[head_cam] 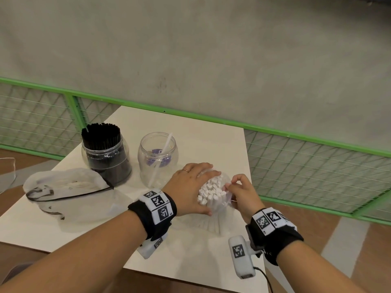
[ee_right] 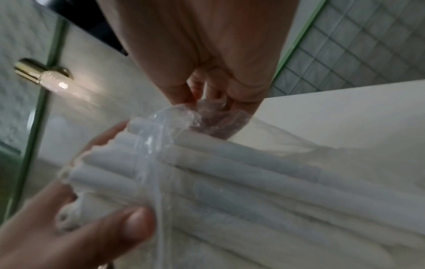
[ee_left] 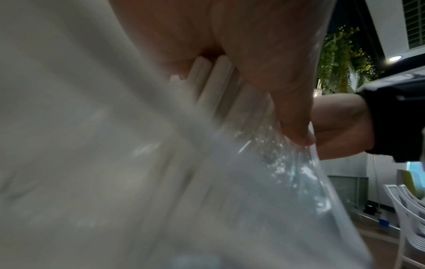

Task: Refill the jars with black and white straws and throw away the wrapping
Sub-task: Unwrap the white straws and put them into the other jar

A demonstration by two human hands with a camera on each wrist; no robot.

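Observation:
A bundle of white straws [head_cam: 211,191] stands in a clear plastic wrapping [head_cam: 226,199] on the white table [head_cam: 211,134]. My left hand [head_cam: 191,187] grips the bundle [ee_right: 230,174] around its upper part. My right hand [head_cam: 241,192] pinches the bunched edge of the wrapping [ee_right: 184,116] at the bundle's top right. Behind them stand a clear jar full of black straws [head_cam: 105,151] and a clear jar [head_cam: 157,157] with one white straw in it. In the left wrist view the wrapping [ee_left: 264,172] fills most of the picture, with a few white straws [ee_left: 218,80] under my palm.
An empty plastic wrapping with a black stripe [head_cam: 69,193] lies on the table's left part. A green-framed mesh fence [head_cam: 296,157] runs behind and to the right of the table. The table's right edge lies just beyond my right hand.

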